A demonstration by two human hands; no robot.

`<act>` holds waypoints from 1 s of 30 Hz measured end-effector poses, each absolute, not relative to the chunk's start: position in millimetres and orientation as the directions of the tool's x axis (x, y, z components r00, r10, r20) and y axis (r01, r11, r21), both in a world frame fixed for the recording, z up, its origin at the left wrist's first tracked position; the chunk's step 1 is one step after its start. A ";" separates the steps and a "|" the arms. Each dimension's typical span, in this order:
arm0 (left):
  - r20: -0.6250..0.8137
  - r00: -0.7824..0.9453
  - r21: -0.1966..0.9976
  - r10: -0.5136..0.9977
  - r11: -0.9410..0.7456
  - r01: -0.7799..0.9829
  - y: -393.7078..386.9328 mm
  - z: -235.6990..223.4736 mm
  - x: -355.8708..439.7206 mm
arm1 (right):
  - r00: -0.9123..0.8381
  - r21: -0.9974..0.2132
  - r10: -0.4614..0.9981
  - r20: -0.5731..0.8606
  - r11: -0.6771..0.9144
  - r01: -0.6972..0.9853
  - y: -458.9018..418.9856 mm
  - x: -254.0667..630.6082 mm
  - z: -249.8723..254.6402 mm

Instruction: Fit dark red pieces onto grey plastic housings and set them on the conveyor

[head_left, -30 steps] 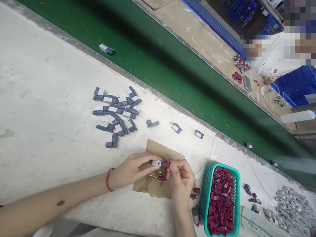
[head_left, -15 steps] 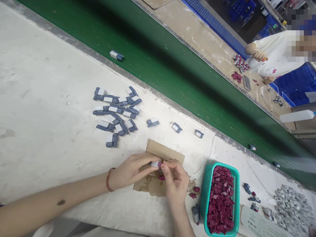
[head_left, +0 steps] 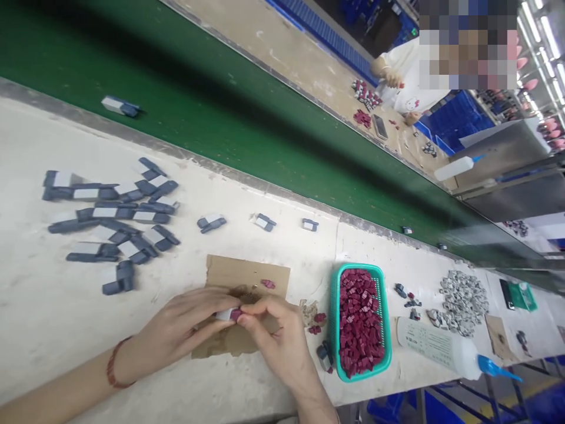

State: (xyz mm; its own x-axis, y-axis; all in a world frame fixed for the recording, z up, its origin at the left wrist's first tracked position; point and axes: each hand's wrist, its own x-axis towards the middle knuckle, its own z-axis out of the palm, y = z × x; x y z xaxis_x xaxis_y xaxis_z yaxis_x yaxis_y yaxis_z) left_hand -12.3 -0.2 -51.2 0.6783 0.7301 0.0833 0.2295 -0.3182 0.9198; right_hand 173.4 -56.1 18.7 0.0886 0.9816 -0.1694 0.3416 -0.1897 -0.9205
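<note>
Nearly closed, the left hand (head_left: 179,323), with a braided reddish-brown bracelet (head_left: 117,365) at its wrist, pinches a small light-grey and maroon plastic piece (head_left: 226,315) between thumb and fingers, above a stained sheet of brown cardboard (head_left: 238,268). Farther out and to the left of this hand, a loose cluster of slate-blue and white plastic pieces (head_left: 110,211) lies on the whitish, scuffed surface (head_left: 176,391); beyond that, one more slate-blue and white piece (head_left: 119,106) sits on the long green conveyor belt (head_left: 212,135). Out ahead of the left hand and rightward, three similar pieces (head_left: 265,222) lie well apart in a row. The right hand (head_left: 280,341) is likewise nearly closed, thumb and index finger pinching the maroon end of the held piece. Just beyond its fingers, a loose maroon plastic piece (head_left: 267,284) rests on the cardboard. To the right of the right hand come two small maroon pieces (head_left: 320,317), then a slate-blue and grey piece (head_left: 325,354) beside a teal-green perforated plastic basket (head_left: 335,318) filled with maroon plastic parts (head_left: 359,321). Farther right of that hand, a translucent white bottle with a blue nozzle (head_left: 441,347) lies on its side, with a heap of light-grey plastic parts (head_left: 463,301) beyond it.
</note>
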 end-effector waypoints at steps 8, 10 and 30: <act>-0.071 0.455 0.900 0.888 -0.140 0.414 31.1 -14.0 -0.7 | 0.537 -0.530 0.825 0.173 -0.382 0.757 -87.2 296.8 37.5; -0.047 0.450 0.867 0.892 -0.187 0.461 55.9 -1.2 6.7 | 0.530 -0.439 0.833 0.161 -0.420 0.794 -91.4 323.3 33.0; 0.116 0.288 0.508 0.951 -0.306 0.805 238.8 -21.0 30.6 | 0.667 -0.730 0.738 0.108 -0.396 0.556 -109.9 345.1 14.9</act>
